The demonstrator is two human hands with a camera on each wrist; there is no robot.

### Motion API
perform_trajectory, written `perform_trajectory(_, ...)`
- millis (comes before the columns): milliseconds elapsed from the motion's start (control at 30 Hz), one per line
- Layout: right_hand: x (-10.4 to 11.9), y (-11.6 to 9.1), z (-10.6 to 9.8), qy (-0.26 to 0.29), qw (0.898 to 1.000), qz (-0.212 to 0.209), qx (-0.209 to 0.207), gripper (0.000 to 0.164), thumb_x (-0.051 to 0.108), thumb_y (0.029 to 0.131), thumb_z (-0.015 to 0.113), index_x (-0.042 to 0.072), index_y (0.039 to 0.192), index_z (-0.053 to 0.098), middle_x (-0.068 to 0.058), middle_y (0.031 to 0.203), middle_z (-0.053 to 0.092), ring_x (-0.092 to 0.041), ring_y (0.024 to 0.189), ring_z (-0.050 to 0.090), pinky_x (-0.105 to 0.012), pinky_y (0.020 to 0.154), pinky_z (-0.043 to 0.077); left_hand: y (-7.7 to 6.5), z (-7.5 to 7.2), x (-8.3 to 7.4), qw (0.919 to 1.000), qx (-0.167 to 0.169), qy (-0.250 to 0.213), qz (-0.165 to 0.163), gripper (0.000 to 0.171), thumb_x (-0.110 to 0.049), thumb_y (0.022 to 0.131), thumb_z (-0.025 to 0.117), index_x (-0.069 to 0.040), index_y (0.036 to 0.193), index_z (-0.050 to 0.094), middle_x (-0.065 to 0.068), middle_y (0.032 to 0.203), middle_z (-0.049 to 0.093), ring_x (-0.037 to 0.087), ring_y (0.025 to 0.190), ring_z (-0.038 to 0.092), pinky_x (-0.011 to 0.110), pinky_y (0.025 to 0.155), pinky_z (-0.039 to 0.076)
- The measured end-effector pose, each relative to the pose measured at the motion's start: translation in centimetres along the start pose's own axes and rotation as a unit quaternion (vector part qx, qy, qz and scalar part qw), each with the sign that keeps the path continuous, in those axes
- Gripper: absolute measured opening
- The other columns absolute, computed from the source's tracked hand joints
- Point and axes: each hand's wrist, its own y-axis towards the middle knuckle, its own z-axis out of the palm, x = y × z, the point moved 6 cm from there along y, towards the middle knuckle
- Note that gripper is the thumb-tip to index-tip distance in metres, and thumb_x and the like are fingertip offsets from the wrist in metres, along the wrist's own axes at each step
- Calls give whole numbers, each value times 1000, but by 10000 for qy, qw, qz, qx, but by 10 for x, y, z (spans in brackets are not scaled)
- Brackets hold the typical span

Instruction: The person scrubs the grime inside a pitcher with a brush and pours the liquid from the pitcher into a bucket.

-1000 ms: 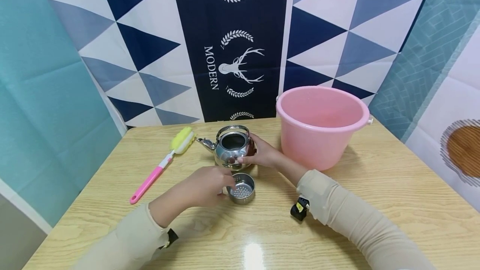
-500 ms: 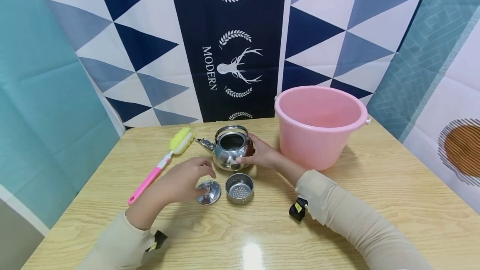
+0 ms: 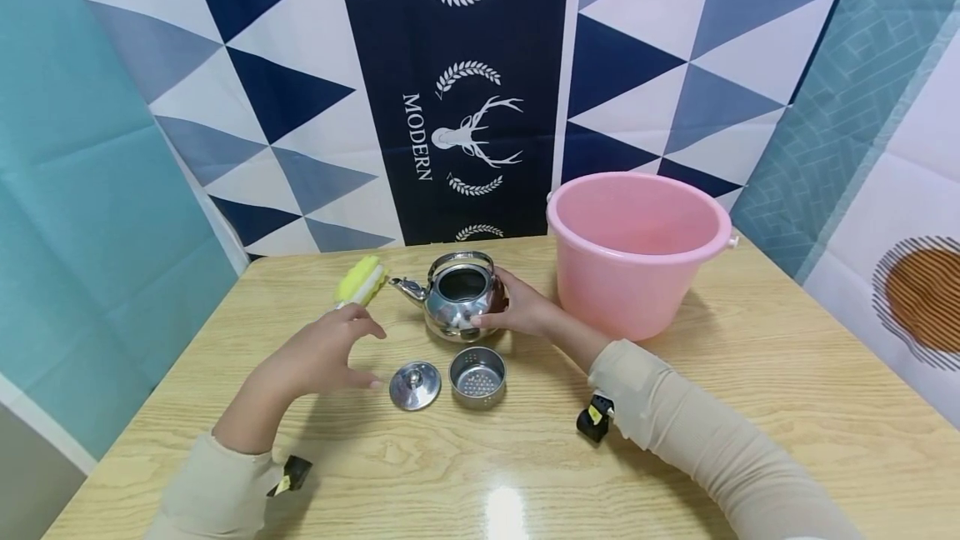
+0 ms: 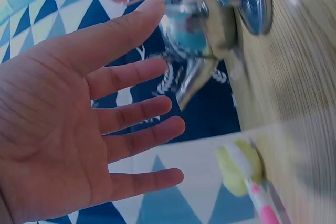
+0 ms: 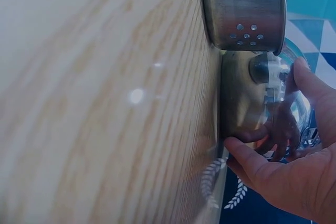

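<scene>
A shiny steel teapot (image 3: 450,315) stands uncovered on the table, its spout pointing left and its handle upright. My right hand (image 3: 525,307) grips the teapot's right side, with thumb and fingers spread round the body (image 5: 239,103). In front of it sits a round steel strainer basket (image 3: 478,394) with small holes. The domed teapot lid (image 3: 415,394) lies knob up, left of the strainer. My left hand (image 3: 318,357) hovers just left of the lid, holding nothing. In the left wrist view its fingers (image 4: 139,142) are spread and nearly straight.
A sponge bottle brush (image 3: 358,280) with a yellow and white head lies behind my left hand, which hides its pink handle in the head view. A large pink bucket (image 3: 630,298) stands right of the teapot. Patterned cloth (image 3: 465,140) hangs behind the wooden table (image 3: 420,482).
My left hand has let go of the lid, now on the table beside the strainer, and has drawn back to the left with its fingers opened. The right hand has stayed on the teapot.
</scene>
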Motion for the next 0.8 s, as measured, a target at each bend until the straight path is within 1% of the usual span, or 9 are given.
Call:
perform_trajectory(100,1,0,0,-12,10000,-21,1,102,30,79,83,8,155,19,-19,155,29,-34,143,24,-49,114,22,-3,-1,12,9998,-38,-115,-134,52,-25,73,86,-4,116,65,17,121,55,35,110,56,51,93,46)
perform_trajectory(200,2,-1,-1,-1,10000,-60,10,101,29,79,83,8,155,20,-19,155,29,-34,143,25,-49,114,22,-6,0,25,9993,-7,-225,-303,49,-23,77,83,-2,117,64,23,125,52,41,116,53,54,96,44)
perform_trajectory(267,2,-1,0,17,10000,-86,16,100,28,79,83,8,155,21,-19,154,30,-34,142,26,-49,113,23,-6,1,34,9988,48,-228,-425,46,-23,81,80,0,118,64,25,125,52,43,116,53,55,96,43)
perform_trajectory(367,2,-1,0,17,9999,-110,20,100,28,79,83,8,155,21,-19,154,31,-34,142,27,-49,113,24,-7,4,48,9981,69,-184,-583,46,-23,85,76,4,120,62,25,121,55,41,111,56,54,94,45)
perform_trajectory(567,2,0,0,51,9999,-102,9,100,28,79,83,7,155,20,-20,154,31,-34,141,29,-48,112,26,-10,13,74,9937,201,-238,-1081,59,-24,88,73,10,130,50,23,109,58,33,97,58,54,88,47)
perform_trajectory(633,2,0,0,81,9999,-123,18,100,27,79,83,6,155,20,-20,154,31,-34,140,30,-48,112,26,-11,16,80,9920,329,-297,-1184,48,-21,88,72,8,122,54,18,96,59,28,85,57,48,79,49)
perform_trajectory(700,3,0,1,97,9999,-133,25,100,26,79,83,6,155,20,-20,154,31,-34,140,29,-48,112,26,-12,20,84,9906,463,-363,-1237,34,-16,87,71,6,110,58,12,83,56,24,74,53,42,69,48)
perform_trajectory(733,3,0,1,101,9999,-134,30,100,26,79,83,6,155,20,-19,154,31,-34,140,29,-48,112,26,-12,21,86,9901,506,-390,-1248,28,-14,87,70,4,105,59,10,79,54,23,70,51,39,65,46)
perform_trajectory(800,3,-1,0,73,9999,-103,19,100,26,79,83,7,155,20,-20,154,31,-34,141,28,-48,113,25,-12,22,89,9892,547,-368,-1311,23,-11,86,70,3,101,59,8,77,53,21,68,47,36,62,43)
